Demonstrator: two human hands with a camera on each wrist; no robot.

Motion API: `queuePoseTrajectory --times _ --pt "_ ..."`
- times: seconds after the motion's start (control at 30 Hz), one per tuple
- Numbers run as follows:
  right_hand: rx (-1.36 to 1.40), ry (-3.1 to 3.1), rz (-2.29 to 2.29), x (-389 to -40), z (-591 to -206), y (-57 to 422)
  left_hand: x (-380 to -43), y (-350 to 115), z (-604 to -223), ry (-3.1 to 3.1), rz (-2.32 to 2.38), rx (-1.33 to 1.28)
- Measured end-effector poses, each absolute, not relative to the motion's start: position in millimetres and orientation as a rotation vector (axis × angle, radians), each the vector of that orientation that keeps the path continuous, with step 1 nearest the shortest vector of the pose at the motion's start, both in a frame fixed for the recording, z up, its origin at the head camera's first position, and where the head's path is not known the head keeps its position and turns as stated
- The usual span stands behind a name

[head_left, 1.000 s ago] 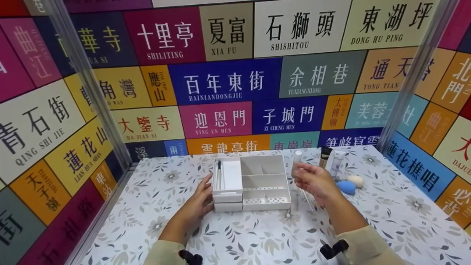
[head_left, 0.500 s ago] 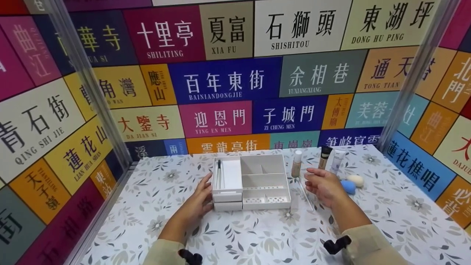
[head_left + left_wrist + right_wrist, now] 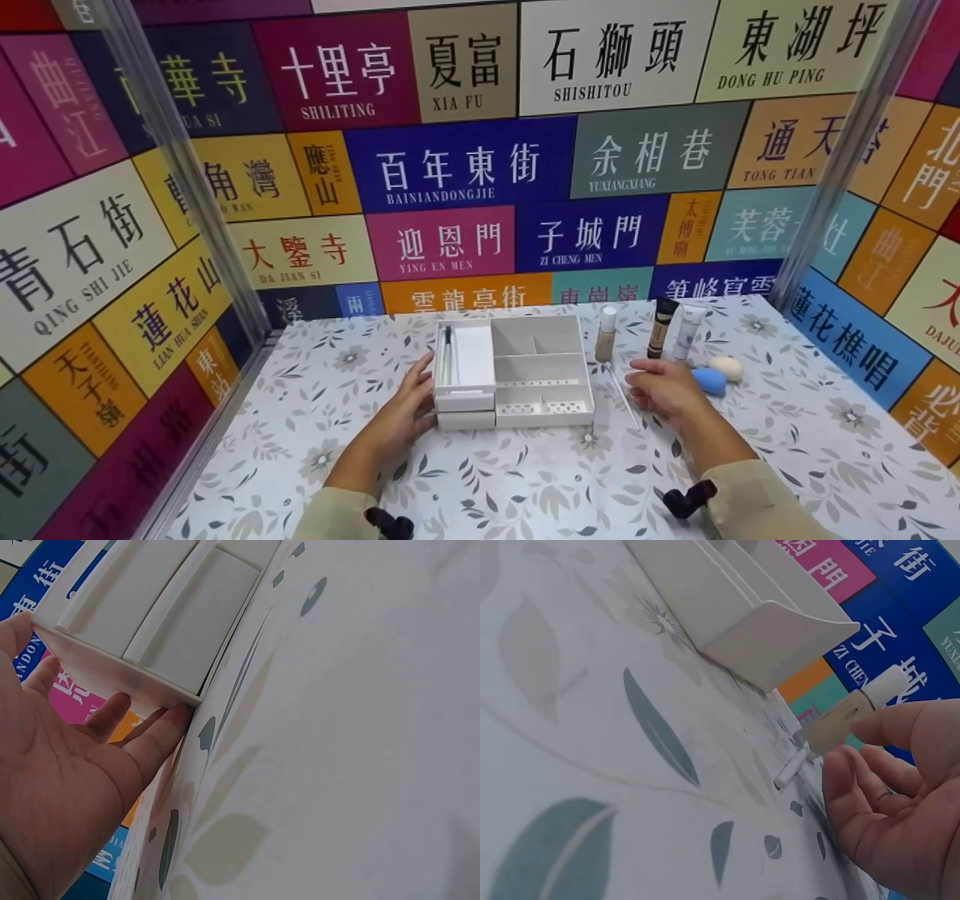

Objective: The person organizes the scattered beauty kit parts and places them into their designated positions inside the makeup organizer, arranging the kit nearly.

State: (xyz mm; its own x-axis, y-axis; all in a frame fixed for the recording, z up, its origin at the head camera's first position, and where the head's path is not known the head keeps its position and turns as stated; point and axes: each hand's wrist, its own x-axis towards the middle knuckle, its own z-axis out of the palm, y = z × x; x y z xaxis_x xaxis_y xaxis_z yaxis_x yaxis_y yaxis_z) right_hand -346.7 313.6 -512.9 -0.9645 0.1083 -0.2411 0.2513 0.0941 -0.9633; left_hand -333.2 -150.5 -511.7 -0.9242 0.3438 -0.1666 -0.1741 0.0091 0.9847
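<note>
Left hand (image 3: 409,401), fingers relaxed and unclenched, touches the side of the white organizer (image 3: 536,421), which we find standing mid-table. Right hand (image 3: 671,390), loosely curled and grasping nothing, is near a thin white stick (image 3: 624,397); behind this stands a white-capped bottle (image 3: 604,345), left of a dark-capped tube (image 3: 658,334) and a pale tube (image 3: 685,334). Beneath them we note a white tabletop (image 3: 525,480) printed with grey and beige leaves and flowers. Around it we see walls (image 3: 457,135) of multicoloured panels lettered in Chinese characters, many with Latin capitals below, and corner posts (image 3: 187,169), one at each side.
</note>
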Motion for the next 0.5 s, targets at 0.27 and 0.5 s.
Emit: queuePoseTrajectory --times 0.27,0.5 --pt "0.321 2.382 -1.883 -343.7 -518.0 312.6 -334.3 -150.1 -510.3 1.928 1.976 0.176" --pt "0.330 2.445 -1.761 -344.2 -516.3 309.0 -334.0 -149.6 -510.0 1.924 1.981 0.173"
